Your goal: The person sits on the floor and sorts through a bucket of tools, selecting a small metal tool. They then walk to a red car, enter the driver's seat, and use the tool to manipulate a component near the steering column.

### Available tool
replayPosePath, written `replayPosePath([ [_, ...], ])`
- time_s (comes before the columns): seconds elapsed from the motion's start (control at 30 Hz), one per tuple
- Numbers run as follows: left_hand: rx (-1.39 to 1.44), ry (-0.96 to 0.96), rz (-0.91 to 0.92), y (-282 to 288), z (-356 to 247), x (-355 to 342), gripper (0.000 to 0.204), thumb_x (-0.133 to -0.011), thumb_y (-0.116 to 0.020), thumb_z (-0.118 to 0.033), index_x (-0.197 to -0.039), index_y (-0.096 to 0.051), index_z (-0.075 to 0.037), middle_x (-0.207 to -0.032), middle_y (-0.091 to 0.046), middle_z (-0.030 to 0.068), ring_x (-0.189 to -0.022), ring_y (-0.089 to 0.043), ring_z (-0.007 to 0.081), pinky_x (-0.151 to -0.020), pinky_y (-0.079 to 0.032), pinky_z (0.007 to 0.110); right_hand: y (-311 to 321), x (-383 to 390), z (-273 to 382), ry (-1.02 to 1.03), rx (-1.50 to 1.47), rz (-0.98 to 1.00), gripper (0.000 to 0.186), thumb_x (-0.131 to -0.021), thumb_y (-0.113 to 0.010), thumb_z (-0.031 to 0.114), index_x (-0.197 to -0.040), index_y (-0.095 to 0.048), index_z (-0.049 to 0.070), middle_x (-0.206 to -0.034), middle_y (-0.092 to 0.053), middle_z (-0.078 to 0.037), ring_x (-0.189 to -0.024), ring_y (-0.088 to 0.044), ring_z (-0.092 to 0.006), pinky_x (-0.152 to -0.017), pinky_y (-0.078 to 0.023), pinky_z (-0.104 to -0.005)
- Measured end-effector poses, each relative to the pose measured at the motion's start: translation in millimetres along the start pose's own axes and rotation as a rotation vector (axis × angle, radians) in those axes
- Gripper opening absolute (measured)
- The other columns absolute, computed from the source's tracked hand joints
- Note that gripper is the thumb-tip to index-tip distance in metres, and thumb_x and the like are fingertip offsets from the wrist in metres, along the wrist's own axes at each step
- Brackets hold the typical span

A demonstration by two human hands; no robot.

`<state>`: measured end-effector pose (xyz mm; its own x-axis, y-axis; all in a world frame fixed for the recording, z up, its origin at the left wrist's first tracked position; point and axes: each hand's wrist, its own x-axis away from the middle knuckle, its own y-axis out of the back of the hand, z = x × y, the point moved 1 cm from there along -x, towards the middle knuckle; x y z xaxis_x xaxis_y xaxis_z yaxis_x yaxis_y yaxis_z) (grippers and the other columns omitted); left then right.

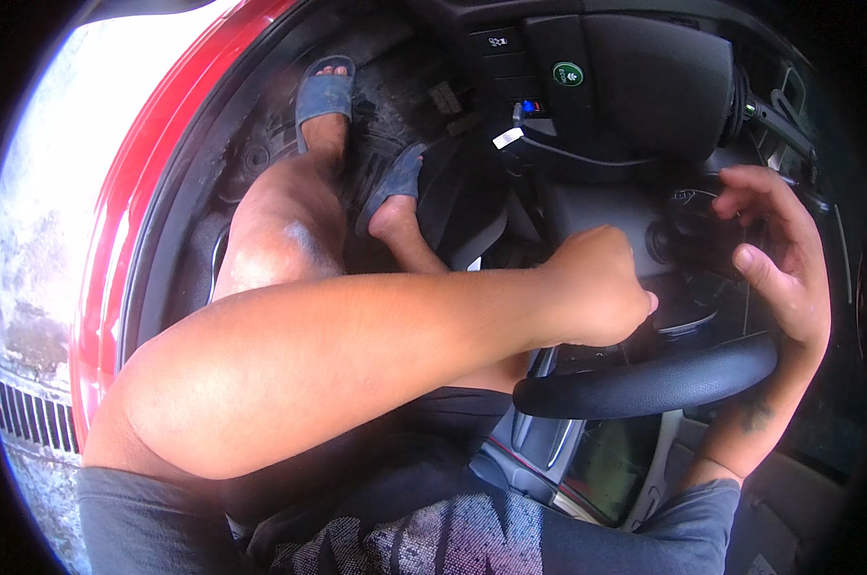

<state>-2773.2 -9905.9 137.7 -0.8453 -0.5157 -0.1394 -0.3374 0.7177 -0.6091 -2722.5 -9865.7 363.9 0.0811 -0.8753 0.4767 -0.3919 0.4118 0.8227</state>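
Note:
Over a black steering wheel rim (644, 385), my left hand (598, 286) is closed in a fist with its back toward me. Whatever its fingers hold, if anything, is hidden. To its right is my right hand (783, 251), open, with thumb and fingers apart and curved. Between the two hands sits a dark rounded part (697, 225) on the dashboard side, too dim to name. The fingertips of my right hand are close to it; whether they touch it I cannot tell. My right forearm passes behind the right end of the rim.
My bent legs are at the left, with blue slide sandals (325, 101) on the dark car floor. Black dashboard panels (659, 77) stretch across the top. A thin cable with a white tag (507, 139) hangs there. The red door sill (132, 192) curves along the left.

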Motion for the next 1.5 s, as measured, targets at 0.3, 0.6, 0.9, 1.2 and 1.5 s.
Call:
replayPosePath([
  [0.3, -0.616, -0.503, 0.133, 8.0, 9.5, -15.8, 0.016, -0.083, -0.069, -0.009, -0.082, -0.076, 0.005, -0.080, -0.072, 0.0268, -0.084, -0.074, 0.0415, -0.076, -0.058, 0.045, 2.8, 4.2, 4.2, -0.045, 0.033, 0.003, 0.071, -0.078, -0.079, 0.046, -0.132, -0.064, 0.003, -0.110, -0.067, -0.008, -0.106, -0.061, -0.0191, -0.095, -0.042, -0.0317],
  [0.6, -1.054, -0.374, 0.000, -14.7, 5.9, -45.6, 0.010, -0.077, -0.067, -0.001, -0.080, -0.077, 0.000, -0.081, -0.074, 0.0205, -0.078, -0.075, 0.0303, -0.063, -0.055, 0.039, 2.0, -3.4, 5.6, 0.007, 0.014, -0.007, 0.074, -0.077, -0.079, 0.048, -0.132, -0.064, 0.001, -0.110, -0.066, -0.008, -0.107, -0.061, -0.0190, -0.095, -0.041, -0.0309],
  [0.9, -0.478, -0.241, 0.138, -8.0, 10.4, -39.4, 0.007, -0.077, -0.075, -0.007, -0.084, -0.078, -0.005, -0.081, -0.075, 0.0120, -0.076, -0.074, 0.0263, -0.064, -0.055, 0.038, 1.9, -5.4, 4.3, 0.001, 0.033, -0.004, 0.075, -0.079, -0.078, 0.051, -0.132, -0.063, 0.000, -0.110, -0.066, -0.009, -0.107, -0.061, -0.0188, -0.096, -0.041, -0.0316],
  [1.2, -1.038, -0.456, 0.282, 12.2, -13.5, -33.8, 0.021, -0.079, -0.075, -0.012, -0.096, -0.082, -0.005, -0.097, -0.079, 0.0149, -0.091, -0.076, 0.0345, -0.076, -0.061, 0.045, 0.6, -4.1, -2.0, -0.034, 0.071, -0.013, 0.082, -0.075, -0.077, 0.055, -0.132, -0.062, -0.002, -0.110, -0.066, -0.010, -0.106, -0.062, -0.0203, -0.096, -0.041, -0.0329],
  [1.5, -1.131, -0.901, -0.049, 27.8, -5.0, -37.3, 0.015, -0.078, -0.069, -0.012, -0.085, -0.081, -0.008, -0.083, -0.077, 0.0158, -0.081, -0.077, 0.0336, -0.071, -0.062, 0.047, 15.5, 9.1, -30.8, -0.020, 0.154, -0.004, 0.093, -0.074, -0.077, 0.063, -0.133, -0.060, -0.006, -0.114, -0.064, -0.016, -0.109, -0.062, -0.0258, -0.099, -0.042, -0.0361],
])
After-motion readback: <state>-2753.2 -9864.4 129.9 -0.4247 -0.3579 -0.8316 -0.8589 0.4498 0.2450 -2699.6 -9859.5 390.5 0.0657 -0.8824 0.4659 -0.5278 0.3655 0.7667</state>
